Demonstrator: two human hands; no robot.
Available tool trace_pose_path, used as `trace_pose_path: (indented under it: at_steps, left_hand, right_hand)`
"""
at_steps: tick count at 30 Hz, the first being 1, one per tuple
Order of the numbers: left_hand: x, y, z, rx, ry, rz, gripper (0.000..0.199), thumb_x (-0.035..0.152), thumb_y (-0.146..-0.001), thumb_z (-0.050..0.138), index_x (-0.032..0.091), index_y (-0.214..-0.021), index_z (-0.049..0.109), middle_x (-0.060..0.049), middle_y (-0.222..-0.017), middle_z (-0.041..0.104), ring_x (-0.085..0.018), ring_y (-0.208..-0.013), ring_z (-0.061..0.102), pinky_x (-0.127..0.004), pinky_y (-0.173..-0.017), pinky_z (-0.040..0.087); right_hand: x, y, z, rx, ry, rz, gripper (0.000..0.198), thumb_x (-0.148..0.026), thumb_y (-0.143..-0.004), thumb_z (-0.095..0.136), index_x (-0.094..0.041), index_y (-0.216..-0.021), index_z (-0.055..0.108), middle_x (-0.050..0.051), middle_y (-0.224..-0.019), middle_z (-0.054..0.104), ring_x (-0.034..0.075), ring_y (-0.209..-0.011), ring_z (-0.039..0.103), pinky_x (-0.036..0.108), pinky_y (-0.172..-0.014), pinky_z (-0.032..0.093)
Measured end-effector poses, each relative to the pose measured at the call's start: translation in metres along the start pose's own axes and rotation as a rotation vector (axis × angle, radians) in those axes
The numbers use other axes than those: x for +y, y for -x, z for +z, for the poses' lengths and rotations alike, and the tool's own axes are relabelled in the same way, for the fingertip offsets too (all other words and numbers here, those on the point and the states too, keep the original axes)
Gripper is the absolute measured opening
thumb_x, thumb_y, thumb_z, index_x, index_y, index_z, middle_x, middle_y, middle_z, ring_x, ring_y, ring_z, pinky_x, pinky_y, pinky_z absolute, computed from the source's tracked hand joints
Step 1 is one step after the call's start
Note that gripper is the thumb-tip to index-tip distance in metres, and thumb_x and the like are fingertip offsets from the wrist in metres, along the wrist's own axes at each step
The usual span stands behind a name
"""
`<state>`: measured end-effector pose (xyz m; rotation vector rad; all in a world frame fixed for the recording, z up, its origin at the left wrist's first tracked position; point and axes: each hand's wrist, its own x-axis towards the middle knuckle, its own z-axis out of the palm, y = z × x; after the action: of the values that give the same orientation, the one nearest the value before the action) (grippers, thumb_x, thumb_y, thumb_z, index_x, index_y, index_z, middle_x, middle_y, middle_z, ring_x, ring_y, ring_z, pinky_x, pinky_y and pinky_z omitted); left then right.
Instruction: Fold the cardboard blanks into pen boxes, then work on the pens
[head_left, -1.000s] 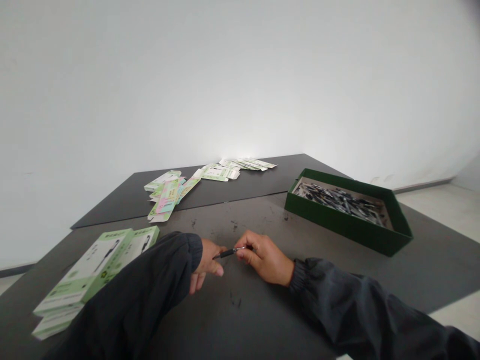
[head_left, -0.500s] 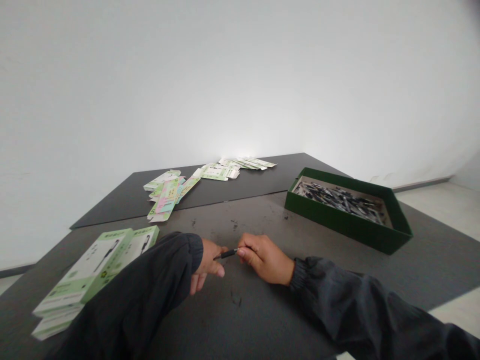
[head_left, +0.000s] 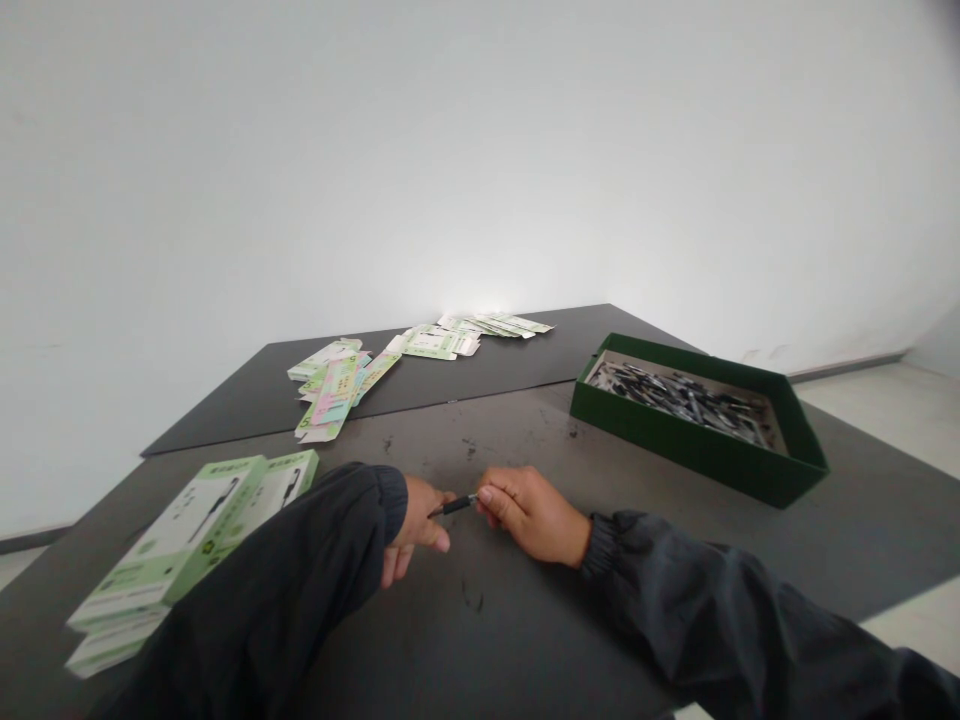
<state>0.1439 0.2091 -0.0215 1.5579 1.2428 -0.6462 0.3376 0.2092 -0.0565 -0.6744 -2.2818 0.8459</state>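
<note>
A black pen [head_left: 456,505] stretches between my two hands, low over the dark table [head_left: 525,630]. My left hand [head_left: 417,522] is closed on its left end, thumb pointing right and lower fingers loosely curled. At the other end, my right hand [head_left: 531,512] pinches the tip between thumb and bent forefinger. What lies inside the right fingers is hidden. Left of my left sleeve are stacked white-and-green pen boxes [head_left: 169,545] with a pen printed on top.
To the right stands a green open box [head_left: 697,455] holding many loose pens and pen parts [head_left: 682,400]. Flattened cartons [head_left: 337,390] lie at the far left, with more flat cartons [head_left: 442,343] along the back near the white wall [head_left: 480,150].
Both hands stay almost in place on the pen. The right thumb and fingers have shifted slightly at the pen's tip.
</note>
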Motion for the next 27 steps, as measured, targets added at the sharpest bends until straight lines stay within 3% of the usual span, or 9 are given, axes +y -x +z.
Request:
trace_pose_path:
  at_steps: [7,13,19,27]
  left_hand:
    - [0.006,0.005,-0.005,-0.100,0.007,-0.017,0.067,0.025,-0.086,0.031,0.010,-0.128,-0.019,-0.027,-0.092,0.058,-0.028,-0.074,0.060,-0.032,-0.055,0.048]
    - [0.003,0.004,-0.001,0.013,-0.001,-0.005,0.062,0.024,-0.086,0.031,0.012,-0.131,-0.010,-0.025,-0.084,0.061,-0.028,-0.068,0.061,-0.033,-0.052,0.048]
    - [0.001,0.002,-0.006,-0.081,0.026,0.036,0.062,0.023,-0.085,0.033,0.013,-0.130,-0.008,-0.022,-0.081,0.063,-0.028,-0.069,0.061,-0.034,-0.054,0.049]
    - [0.004,0.004,0.000,0.013,0.000,0.001,0.060,0.025,-0.085,0.032,0.012,-0.131,-0.004,-0.023,-0.081,0.062,-0.028,-0.066,0.061,-0.033,-0.051,0.048]
  right_hand:
    - [-0.006,-0.001,-0.001,0.054,0.053,-0.013,0.022,-0.027,-0.086,0.032,-0.015,-0.075,0.048,-0.001,-0.065,0.049,0.008,-0.060,0.044,0.019,-0.057,0.032]
    - [-0.009,0.000,0.000,0.076,0.071,0.012,0.015,-0.024,-0.084,0.034,-0.016,-0.078,0.045,0.000,-0.069,0.050,0.010,-0.063,0.044,0.020,-0.058,0.033]
    - [-0.011,0.002,0.001,0.077,0.025,0.049,0.005,-0.019,-0.081,0.039,-0.017,-0.081,0.044,0.000,-0.072,0.051,0.009,-0.064,0.045,0.020,-0.057,0.033]
    - [-0.009,0.002,0.000,0.075,0.051,0.023,0.011,-0.023,-0.083,0.037,-0.016,-0.080,0.045,0.000,-0.070,0.051,0.009,-0.064,0.045,0.020,-0.057,0.032]
